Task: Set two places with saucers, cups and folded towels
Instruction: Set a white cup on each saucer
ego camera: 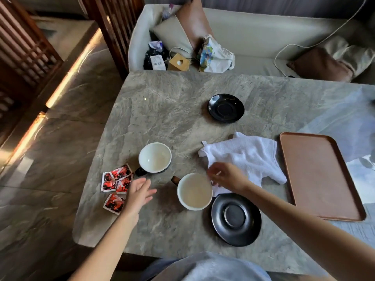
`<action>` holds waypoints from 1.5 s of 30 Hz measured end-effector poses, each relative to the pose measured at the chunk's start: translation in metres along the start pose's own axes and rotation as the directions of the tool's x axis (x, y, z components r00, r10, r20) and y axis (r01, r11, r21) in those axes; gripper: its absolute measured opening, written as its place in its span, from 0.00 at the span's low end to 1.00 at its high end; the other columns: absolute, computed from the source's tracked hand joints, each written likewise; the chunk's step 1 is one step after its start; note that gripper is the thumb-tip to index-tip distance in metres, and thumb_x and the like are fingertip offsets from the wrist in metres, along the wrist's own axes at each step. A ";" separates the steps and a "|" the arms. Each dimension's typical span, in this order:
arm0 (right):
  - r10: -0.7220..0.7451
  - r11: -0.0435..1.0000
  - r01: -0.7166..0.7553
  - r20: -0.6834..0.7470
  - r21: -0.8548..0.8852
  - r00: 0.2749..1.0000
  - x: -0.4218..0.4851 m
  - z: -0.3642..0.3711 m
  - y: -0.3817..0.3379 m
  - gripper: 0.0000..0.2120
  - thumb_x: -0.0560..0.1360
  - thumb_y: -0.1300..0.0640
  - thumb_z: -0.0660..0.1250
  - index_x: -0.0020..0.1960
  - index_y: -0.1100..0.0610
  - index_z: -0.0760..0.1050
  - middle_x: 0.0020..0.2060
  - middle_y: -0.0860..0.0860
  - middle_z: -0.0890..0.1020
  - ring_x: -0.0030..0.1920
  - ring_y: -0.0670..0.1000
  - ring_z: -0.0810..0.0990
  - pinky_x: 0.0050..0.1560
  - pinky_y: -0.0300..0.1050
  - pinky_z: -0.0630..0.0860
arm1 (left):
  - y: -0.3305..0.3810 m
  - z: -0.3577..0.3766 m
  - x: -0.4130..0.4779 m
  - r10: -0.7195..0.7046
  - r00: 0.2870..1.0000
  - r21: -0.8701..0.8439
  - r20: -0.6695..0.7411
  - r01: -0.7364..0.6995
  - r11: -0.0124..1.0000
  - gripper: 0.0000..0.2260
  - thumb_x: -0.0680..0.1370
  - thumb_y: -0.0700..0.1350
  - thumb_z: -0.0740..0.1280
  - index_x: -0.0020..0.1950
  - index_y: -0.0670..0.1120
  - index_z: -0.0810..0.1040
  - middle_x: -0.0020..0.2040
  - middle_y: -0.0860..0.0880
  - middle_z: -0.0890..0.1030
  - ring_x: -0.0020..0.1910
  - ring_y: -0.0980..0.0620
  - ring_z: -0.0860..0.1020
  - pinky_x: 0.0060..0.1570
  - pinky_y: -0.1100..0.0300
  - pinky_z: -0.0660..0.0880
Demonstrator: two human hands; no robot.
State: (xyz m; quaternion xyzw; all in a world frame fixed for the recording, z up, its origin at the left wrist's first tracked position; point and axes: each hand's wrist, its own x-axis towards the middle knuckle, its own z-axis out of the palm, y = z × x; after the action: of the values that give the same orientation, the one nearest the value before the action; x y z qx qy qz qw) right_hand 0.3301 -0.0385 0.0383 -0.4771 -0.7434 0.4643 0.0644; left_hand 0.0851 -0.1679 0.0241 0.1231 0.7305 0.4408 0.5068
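Nearest me, the near black saucer (236, 219) sits bare by the table's near edge. The near white cup (194, 191) stands just beside its far-left rim, not on it. My right hand (227, 177) hovers over that cup's right rim, where the crumpled white towel (247, 157) begins. Its fingers are bent and blurred, so I cannot tell whether they pinch anything. My left hand (140, 191) is spread wide and holds nothing, between the red sachets (116, 184) and the cup.

My worry is that a tug on the towel, or a sweep of my right wrist, could tip the cup or knock it against the saucer, since all three crowd together.

Both cups look empty, the far cup (155, 160) standing further left on the marble table (162, 110). The far saucer (225, 108) and the brown tray (320, 175) at right hold nothing.
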 end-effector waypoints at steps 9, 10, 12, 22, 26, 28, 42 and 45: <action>0.097 0.966 -0.031 0.245 -0.257 0.965 0.038 0.019 -0.016 0.17 0.73 0.57 0.70 0.61 0.57 0.75 0.54 0.54 0.81 0.54 0.51 0.79 0.54 0.42 0.74 | 0.014 0.027 -0.002 -0.176 0.962 0.177 0.209 0.139 0.974 0.15 0.78 0.49 0.65 0.62 0.44 0.72 0.60 0.45 0.78 0.48 0.48 0.80 0.47 0.56 0.76; 0.108 0.962 -0.037 0.254 -0.270 0.961 0.037 0.020 -0.015 0.19 0.72 0.58 0.69 0.62 0.57 0.74 0.55 0.54 0.80 0.55 0.53 0.78 0.55 0.43 0.74 | 0.014 0.030 -0.002 -0.182 0.959 0.191 0.219 0.141 0.971 0.15 0.78 0.49 0.65 0.62 0.45 0.72 0.60 0.46 0.78 0.48 0.49 0.80 0.48 0.55 0.76; 0.133 0.959 -0.058 0.260 -0.277 0.956 0.036 0.022 -0.012 0.21 0.72 0.59 0.69 0.65 0.57 0.73 0.56 0.55 0.80 0.57 0.54 0.78 0.55 0.42 0.72 | 0.014 0.037 0.000 -0.188 0.953 0.217 0.239 0.137 0.967 0.16 0.78 0.48 0.65 0.64 0.45 0.71 0.59 0.47 0.78 0.48 0.49 0.79 0.49 0.54 0.76; 0.320 0.923 -0.371 0.339 0.097 0.885 0.023 0.029 0.001 0.19 0.75 0.65 0.65 0.65 0.58 0.69 0.57 0.59 0.74 0.52 0.57 0.78 0.26 0.43 0.80 | 0.015 0.055 0.010 -0.208 0.931 0.192 0.299 0.155 0.969 0.15 0.77 0.45 0.66 0.63 0.48 0.71 0.54 0.49 0.78 0.45 0.49 0.79 0.49 0.51 0.78; 0.311 0.920 -0.368 0.314 0.138 0.897 0.020 0.032 0.006 0.22 0.74 0.71 0.59 0.66 0.59 0.69 0.59 0.61 0.74 0.57 0.63 0.78 0.29 0.45 0.80 | 0.014 0.054 0.014 -0.228 0.922 0.193 0.312 0.173 0.966 0.17 0.76 0.46 0.67 0.65 0.49 0.71 0.60 0.47 0.77 0.54 0.47 0.80 0.47 0.51 0.80; 0.310 0.920 -0.368 0.320 0.138 0.895 0.020 0.030 0.004 0.23 0.73 0.71 0.58 0.65 0.58 0.70 0.57 0.59 0.75 0.54 0.61 0.78 0.25 0.41 0.79 | 0.013 0.053 0.016 -0.241 0.919 0.192 0.313 0.187 0.963 0.17 0.76 0.47 0.67 0.64 0.48 0.71 0.62 0.46 0.76 0.56 0.45 0.79 0.49 0.48 0.80; 0.190 0.810 -0.216 0.105 0.545 0.976 0.035 -0.060 -0.004 0.13 0.78 0.56 0.64 0.62 0.54 0.77 0.50 0.50 0.82 0.51 0.44 0.80 0.43 0.34 0.79 | 0.050 0.092 0.035 -0.133 0.915 -0.164 0.380 0.208 0.964 0.07 0.77 0.45 0.66 0.51 0.44 0.79 0.41 0.45 0.84 0.40 0.49 0.84 0.39 0.55 0.82; 0.211 0.755 -0.176 0.020 0.632 0.977 0.046 -0.076 0.008 0.12 0.78 0.56 0.64 0.61 0.53 0.77 0.50 0.47 0.82 0.52 0.42 0.79 0.43 0.36 0.79 | 0.066 0.121 0.048 -0.101 0.935 -0.190 0.341 0.174 0.966 0.09 0.77 0.46 0.65 0.54 0.43 0.78 0.45 0.43 0.83 0.45 0.47 0.83 0.41 0.55 0.82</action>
State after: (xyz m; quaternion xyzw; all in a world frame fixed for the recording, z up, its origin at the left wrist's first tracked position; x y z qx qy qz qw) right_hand 0.3515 0.0451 0.0590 -0.5140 -0.4900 0.6776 0.1912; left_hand 0.1480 -0.0370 0.0331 0.0871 0.5902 0.4544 0.6615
